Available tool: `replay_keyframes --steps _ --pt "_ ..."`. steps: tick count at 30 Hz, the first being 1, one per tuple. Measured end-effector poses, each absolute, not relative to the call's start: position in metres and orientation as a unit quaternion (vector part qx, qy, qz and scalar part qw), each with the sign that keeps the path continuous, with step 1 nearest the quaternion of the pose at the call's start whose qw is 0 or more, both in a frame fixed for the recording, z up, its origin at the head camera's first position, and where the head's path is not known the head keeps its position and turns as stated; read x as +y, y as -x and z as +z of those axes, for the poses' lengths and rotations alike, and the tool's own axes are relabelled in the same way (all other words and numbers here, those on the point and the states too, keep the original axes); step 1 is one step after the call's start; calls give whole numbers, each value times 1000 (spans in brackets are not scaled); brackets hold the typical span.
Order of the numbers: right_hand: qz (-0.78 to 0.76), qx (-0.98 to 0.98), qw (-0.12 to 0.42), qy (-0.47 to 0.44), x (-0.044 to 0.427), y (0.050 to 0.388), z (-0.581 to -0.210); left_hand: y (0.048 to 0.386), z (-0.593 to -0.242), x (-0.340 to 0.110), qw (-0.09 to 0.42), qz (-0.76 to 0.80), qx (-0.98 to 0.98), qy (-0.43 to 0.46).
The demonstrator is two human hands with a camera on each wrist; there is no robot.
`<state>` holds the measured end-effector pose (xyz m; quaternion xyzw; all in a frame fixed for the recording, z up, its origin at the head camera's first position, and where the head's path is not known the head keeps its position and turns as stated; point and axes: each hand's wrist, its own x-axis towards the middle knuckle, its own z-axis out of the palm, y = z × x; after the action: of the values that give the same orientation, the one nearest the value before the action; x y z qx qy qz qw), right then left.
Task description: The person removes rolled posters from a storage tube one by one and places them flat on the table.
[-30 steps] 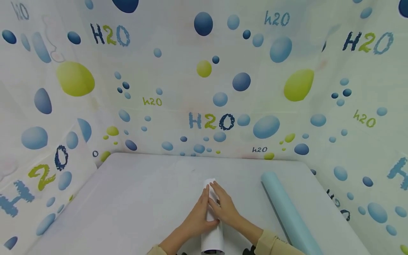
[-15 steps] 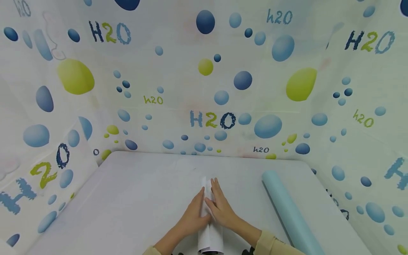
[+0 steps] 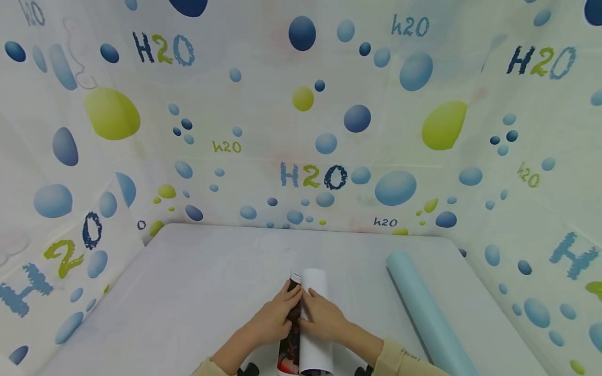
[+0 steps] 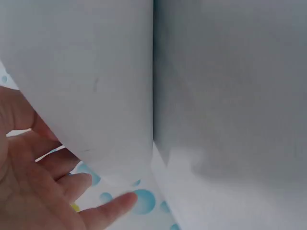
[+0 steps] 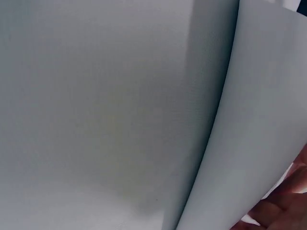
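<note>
A rolled poster [image 3: 316, 350] lies lengthwise toward the person at the table's near middle. Its right part is a white roll, and along its left a strip of dark printed face [image 3: 289, 347] with some red shows. My left hand [image 3: 270, 319] holds the left part, fingertips at the seam between the two. From the right, my right hand [image 3: 326, 319] grips the white roll near that same seam. White paper fills most of the left wrist view, where the left fingers [image 4: 74, 187] are partly hidden behind it. Paper also covers much of the right fingers [image 5: 283, 206] in the right wrist view.
A light blue roll [image 3: 425, 313] lies slanted on the right side of the white table [image 3: 202, 282]. Walls [image 3: 263, 104] printed with bubbles and H2O lettering enclose the table at the back and both sides. Small dark objects [image 3: 249, 369] show at the near edge.
The hands have moved apart from the narrow white roll, the left one going left. The roll has opened along its length, and its dark printed face has come into sight.
</note>
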<state>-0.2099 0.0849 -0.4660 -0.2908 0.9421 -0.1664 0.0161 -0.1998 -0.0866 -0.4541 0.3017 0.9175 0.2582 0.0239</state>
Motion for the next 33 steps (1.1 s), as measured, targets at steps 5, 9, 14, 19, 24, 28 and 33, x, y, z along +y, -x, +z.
replay_keyframes --steps 5,9,14,19,24,28,33 --pt "-72 950 25 302 80 204 -469 195 -451 -93 37 137 942 -303" --pt "-28 952 34 302 76 204 -474 194 -451 -97 59 72 952 -290" --pt "11 949 32 315 72 205 -479 197 -454 -102 89 49 958 -267" --pt "47 951 34 305 70 205 -479 201 -457 -106 109 36 960 -257" --pt "84 956 44 277 70 205 -476 205 -460 -108 126 32 959 -252" --pt "92 959 48 265 71 205 -474 208 -465 -111 137 48 958 -249" --pt "103 962 56 249 73 207 -471 210 -468 -116 141 61 956 -250"
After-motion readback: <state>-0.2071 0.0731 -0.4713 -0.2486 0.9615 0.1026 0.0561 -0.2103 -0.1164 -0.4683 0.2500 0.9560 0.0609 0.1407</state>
